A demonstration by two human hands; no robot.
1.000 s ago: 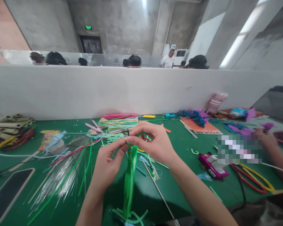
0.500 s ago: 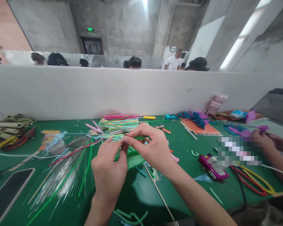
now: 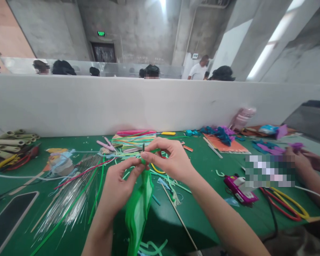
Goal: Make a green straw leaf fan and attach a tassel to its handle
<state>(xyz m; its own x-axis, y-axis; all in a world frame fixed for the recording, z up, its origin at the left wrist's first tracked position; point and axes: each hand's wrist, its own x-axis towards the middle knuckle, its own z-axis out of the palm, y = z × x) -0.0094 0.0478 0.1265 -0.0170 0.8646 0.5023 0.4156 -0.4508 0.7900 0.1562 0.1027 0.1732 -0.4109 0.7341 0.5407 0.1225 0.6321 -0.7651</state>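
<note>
A bundle of green leaf-shaped pieces (image 3: 140, 209) with pale green faces hangs down between my hands, its gathered top pointing up. My left hand (image 3: 118, 186) is closed in a pinch on that top, thumb against forefinger. Touching it from the right, my right hand (image 3: 173, 160) pinches at the same spot, where a thin dark stem end (image 3: 143, 147) sticks up. A short green strip (image 3: 156, 151) shows inside the curl of my right fingers. The fingertips hide exactly how strip, stem and leaves meet.
Clear thin strips (image 3: 66, 195) fan out at left, beside a phone (image 3: 12, 220) and bamboo tubes (image 3: 9, 142). Coloured strips (image 3: 134, 140) lie behind my hands. At right are a magenta power strip (image 3: 240, 190), red-handled scissors or pliers (image 3: 282, 206) and another person's hands (image 3: 301, 160).
The green leaf bundle, mostly hidden behind my hands before, now hangs lengthwise below my fingertips. My left hand has lowered slightly and its fingers have shifted down from the stem's tip.
</note>
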